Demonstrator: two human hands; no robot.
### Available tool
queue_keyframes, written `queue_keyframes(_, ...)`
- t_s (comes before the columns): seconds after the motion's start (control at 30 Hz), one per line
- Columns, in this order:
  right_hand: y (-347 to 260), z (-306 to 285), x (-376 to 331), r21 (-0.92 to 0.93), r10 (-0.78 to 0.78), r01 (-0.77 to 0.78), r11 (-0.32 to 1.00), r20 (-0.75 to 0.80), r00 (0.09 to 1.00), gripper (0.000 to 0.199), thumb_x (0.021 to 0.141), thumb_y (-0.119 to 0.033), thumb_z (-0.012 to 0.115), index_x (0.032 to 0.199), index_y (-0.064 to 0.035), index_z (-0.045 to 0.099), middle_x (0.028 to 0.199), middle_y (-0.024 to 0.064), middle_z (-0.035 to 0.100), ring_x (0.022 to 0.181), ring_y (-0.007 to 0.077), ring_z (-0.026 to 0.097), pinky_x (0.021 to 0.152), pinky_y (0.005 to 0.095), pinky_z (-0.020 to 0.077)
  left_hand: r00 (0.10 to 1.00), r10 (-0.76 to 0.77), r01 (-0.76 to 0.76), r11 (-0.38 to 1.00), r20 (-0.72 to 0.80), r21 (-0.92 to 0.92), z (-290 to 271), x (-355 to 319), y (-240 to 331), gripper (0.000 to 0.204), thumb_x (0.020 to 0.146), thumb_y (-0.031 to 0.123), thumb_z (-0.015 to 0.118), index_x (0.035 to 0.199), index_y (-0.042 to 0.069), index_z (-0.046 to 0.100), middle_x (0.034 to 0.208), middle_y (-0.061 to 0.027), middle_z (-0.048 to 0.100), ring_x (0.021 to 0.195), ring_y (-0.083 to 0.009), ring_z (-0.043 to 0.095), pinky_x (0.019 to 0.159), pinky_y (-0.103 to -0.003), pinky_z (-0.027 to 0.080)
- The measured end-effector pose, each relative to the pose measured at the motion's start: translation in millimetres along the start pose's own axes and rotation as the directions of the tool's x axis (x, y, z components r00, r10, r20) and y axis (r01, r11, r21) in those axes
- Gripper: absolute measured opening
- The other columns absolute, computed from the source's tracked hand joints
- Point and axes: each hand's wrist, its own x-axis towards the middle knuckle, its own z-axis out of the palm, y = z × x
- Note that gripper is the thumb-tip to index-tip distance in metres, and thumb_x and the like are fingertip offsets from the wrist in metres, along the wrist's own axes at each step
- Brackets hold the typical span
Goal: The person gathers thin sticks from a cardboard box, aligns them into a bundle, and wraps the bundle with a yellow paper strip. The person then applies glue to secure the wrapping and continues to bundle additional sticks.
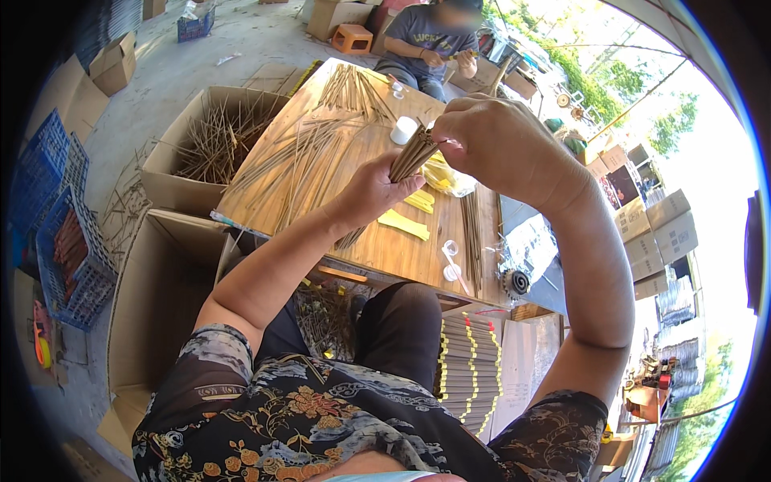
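Note:
Above the wooden table point(434, 233), my left hand point(371, 191) is wrapped round a bundle of thin brown sticks point(413, 154), tilted with its upper end to the right. Bent over from the right, my right hand point(510, 149) has its fingers closed at that upper end; what they pinch is hidden. Loose sticks point(299, 153) spread across the table's left and far side. Beneath my hands lie yellow strips point(404, 225), beside a clear bag of yellow material point(450, 178). A white tub point(403, 130) stands just beyond the bundle. Closer to me is a small clear cup with a light-coloured stick-like tool point(456, 271).
A cardboard box of sticks point(217, 145) and another open box point(173, 281) stand left of the table, with blue crates point(76, 265) farther left. Yellow-banded bundles point(470, 365) are stacked by my right knee. Across the table sits another person point(434, 40), handling something small.

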Motion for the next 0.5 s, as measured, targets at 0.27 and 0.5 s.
queue_keyframes(0.27, 4.0, 14.4, -1.2, -0.045, -0.115, 0.110, 0.993, -0.130, 0.985, 0.010, 0.070, -0.011, 0.058, 0.071, -0.0018, 0.056, 0.074, 0.0124, 0.059, 0.074, 0.0274, 0.059, 0.069, 0.0354, 0.0479, 1.000, 0.001, 0.000, 1.000, 0.016, -0.031, 1.5, -1.0, 2.0, 0.020, 0.085, 0.023, 0.059, 0.088, 0.005, 0.051, 0.068, 0.0017, 0.048, 0.062, -0.0072, 0.048, 0.055, -0.023, 0.042)
queue_keyframes(0.5, 2.1, 19.8, -2.8, -0.039, -0.116, 0.111, 0.993, -0.193, 0.974, 0.010, 0.070, -0.011, 0.058, 0.073, -0.0018, 0.056, 0.075, 0.0110, 0.056, 0.077, 0.0265, 0.058, 0.071, 0.0354, 0.0475, 1.000, 0.014, -0.014, 0.999, 0.001, 0.046, 1.7, -2.7, 5.6, 0.020, 0.085, 0.023, 0.059, 0.087, 0.005, 0.051, 0.068, 0.0018, 0.048, 0.062, -0.0071, 0.048, 0.056, -0.022, 0.042)
